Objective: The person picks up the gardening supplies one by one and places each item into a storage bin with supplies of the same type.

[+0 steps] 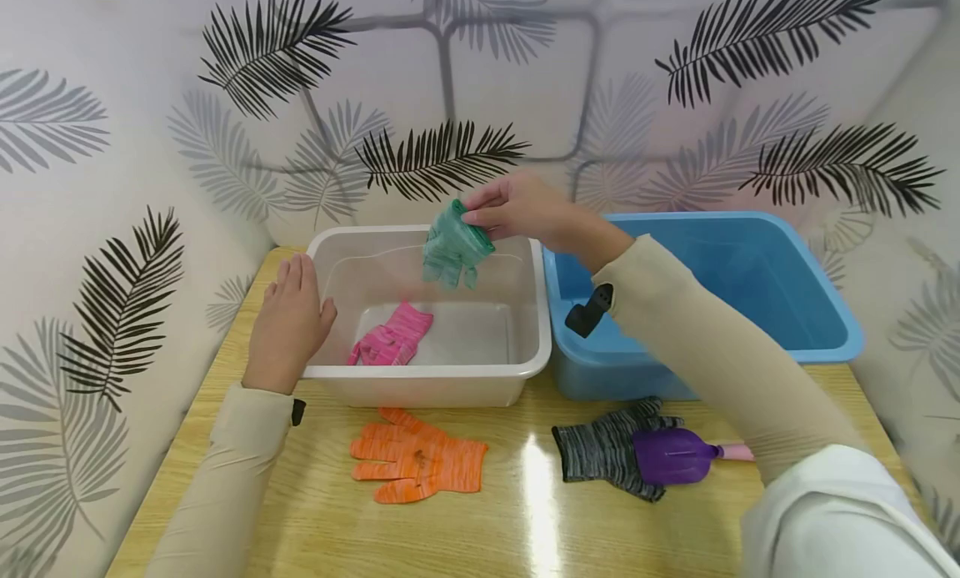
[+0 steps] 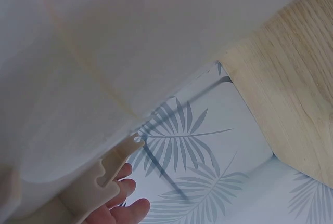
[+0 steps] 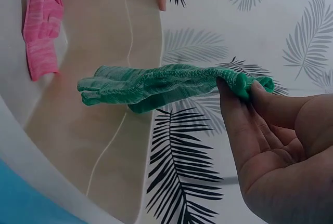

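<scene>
The right hand pinches a green glove by its cuff, above the white tub. The left hand rests on the tub's rim, fingers straight; right of it, a pink glove lies inside.

From above, the head camera faces forward and down; left wrist's closely faces the off-white plastic tub; right wrist's, near, shares the pink knitted glove with head's.
</scene>
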Tool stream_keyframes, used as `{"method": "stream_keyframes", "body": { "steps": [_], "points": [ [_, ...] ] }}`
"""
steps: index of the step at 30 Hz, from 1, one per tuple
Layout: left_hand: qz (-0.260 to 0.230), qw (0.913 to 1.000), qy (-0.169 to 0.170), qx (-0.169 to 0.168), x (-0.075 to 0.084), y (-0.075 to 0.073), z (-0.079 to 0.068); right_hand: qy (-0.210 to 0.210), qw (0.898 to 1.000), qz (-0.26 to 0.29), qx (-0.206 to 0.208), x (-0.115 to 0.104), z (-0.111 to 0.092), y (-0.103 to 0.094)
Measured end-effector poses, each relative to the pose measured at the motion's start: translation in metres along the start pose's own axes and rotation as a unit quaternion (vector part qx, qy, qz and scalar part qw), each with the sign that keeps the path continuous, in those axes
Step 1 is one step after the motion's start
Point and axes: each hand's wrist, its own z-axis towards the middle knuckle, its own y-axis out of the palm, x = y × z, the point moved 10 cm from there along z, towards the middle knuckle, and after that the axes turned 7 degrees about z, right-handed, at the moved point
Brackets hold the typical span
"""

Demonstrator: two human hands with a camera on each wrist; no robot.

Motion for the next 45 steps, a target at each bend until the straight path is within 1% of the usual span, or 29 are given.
{"method": "stream_keyframes", "body": {
  "steps": [6,12,15,19,21,23,27,29,33,37,41,45],
  "points": [
    [-0.002,1.0000,-0.001,-0.002,-0.003,0.000,0.000,-0.007,0.999,-0.042,0.016,0.008,0.022,0.013],
    [-0.003,1.0000,-0.003,0.002,-0.004,0.000,0.000,-0.037,0.996,-0.080,0.014,0.011,0.039,0.030],
    [0.001,1.0000,-0.002,0.006,-0.004,0.000,0.000,-0.046,0.991,-0.122,0.009,0.016,0.047,0.039],
    [0.004,1.0000,-0.003,0.008,-0.002,-0.002,0.001,-0.054,0.979,-0.194,0.007,0.025,0.055,0.046],
    [0.004,1.0000,-0.004,0.008,-0.002,-0.002,0.001,-0.057,0.976,-0.211,0.006,0.029,0.059,0.050],
    [0.002,1.0000,-0.005,0.008,-0.002,-0.002,0.001,-0.052,0.979,-0.199,0.004,0.035,0.063,0.052],
    [0.003,1.0000,-0.004,0.007,-0.001,-0.001,0.000,-0.027,0.989,-0.144,-0.001,0.047,0.069,0.055],
    [0.005,0.9999,-0.004,0.010,-0.002,0.000,0.000,-0.018,0.992,-0.126,-0.002,0.051,0.071,0.056],
    [0.005,0.9999,-0.004,0.014,-0.002,0.000,0.000,-0.005,0.995,-0.104,-0.006,0.057,0.073,0.057],
    [0.003,0.9999,-0.006,0.007,-0.002,0.001,-0.001,0.022,0.997,-0.069,-0.011,0.063,0.073,0.059],
    [0.003,1.0000,-0.008,0.003,-0.002,0.001,-0.001,0.042,0.998,-0.038,-0.022,0.071,0.075,0.061],
    [0.003,1.0000,-0.005,0.006,-0.001,-0.001,-0.001,0.063,0.997,-0.008,-0.035,0.078,0.076,0.064]
  ]
}}
